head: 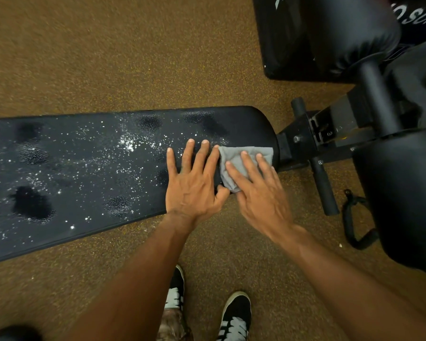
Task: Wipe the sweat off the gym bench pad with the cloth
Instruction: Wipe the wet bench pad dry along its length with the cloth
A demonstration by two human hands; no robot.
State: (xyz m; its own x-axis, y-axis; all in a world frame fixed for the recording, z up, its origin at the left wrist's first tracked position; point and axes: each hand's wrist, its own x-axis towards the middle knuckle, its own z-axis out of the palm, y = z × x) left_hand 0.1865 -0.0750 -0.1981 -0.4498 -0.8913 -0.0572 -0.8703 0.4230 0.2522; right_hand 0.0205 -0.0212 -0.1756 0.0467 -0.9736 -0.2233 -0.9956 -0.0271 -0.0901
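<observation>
A long black bench pad (84,173) runs from the left edge to the middle of the head view, speckled with glistening sweat droplets and darker wet patches. A small grey cloth (234,157) lies on the pad's right end. My right hand (258,190) presses flat on the cloth with straight fingers. Beside it, my left hand (192,183) rests flat on the bare pad, fingers spread, its thumb touching the cloth's lower corner.
The bench's black metal frame (312,134) and foam leg rollers (401,193) stand to the right. Another black padded piece (305,38) sits at the top right. A black strap (354,222) lies on the brown speckled floor (108,57). My shoes (234,316) are below.
</observation>
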